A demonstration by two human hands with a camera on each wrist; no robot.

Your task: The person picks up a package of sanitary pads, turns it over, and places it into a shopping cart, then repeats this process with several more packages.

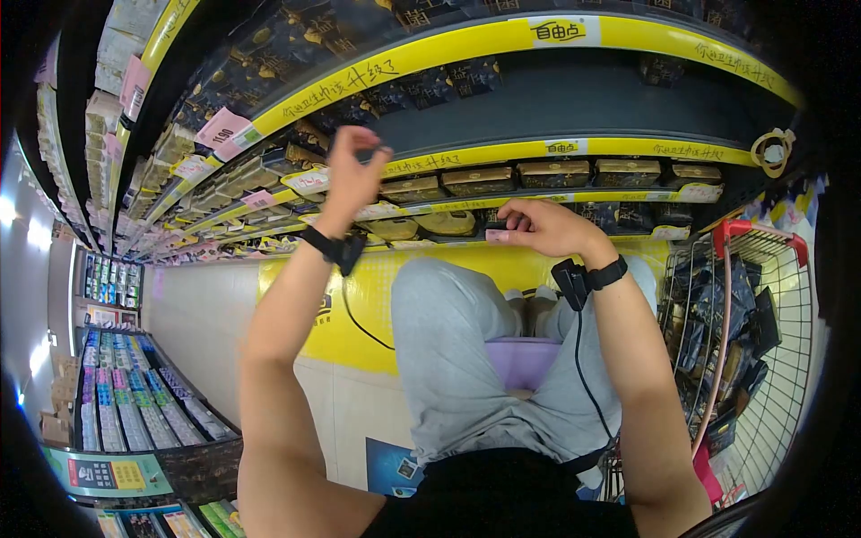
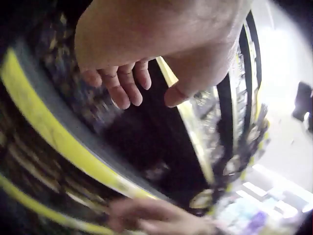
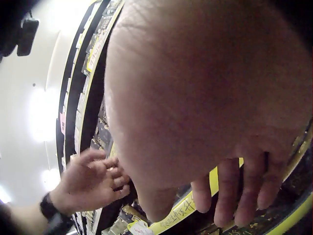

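In the head view my left hand [image 1: 355,175] is raised in front of the shelving, fingers loosely bent, holding nothing. It overlaps the yellow shelf edge [image 1: 430,163] below a wide dark shelf [image 1: 556,99]. Its thumb and fingers stand apart in the left wrist view. My right hand [image 1: 549,228] hovers lower, by the bottom shelves, with thumb and fingers extended and nothing gripped in the right wrist view. Close by it are a row of brown-black packs [image 1: 480,182] and a yellowish pack [image 1: 446,223]. Black packs [image 1: 475,78] stand at the back of the dark shelf.
A wire shopping cart [image 1: 778,421] with a red handle stands on the right, loaded with black packs [image 1: 708,305]. The person sits on a purple stool [image 1: 520,361]. Tan rings [image 1: 772,152] hang at the shelf's right end. Another display [image 1: 134,394] stands across the aisle.
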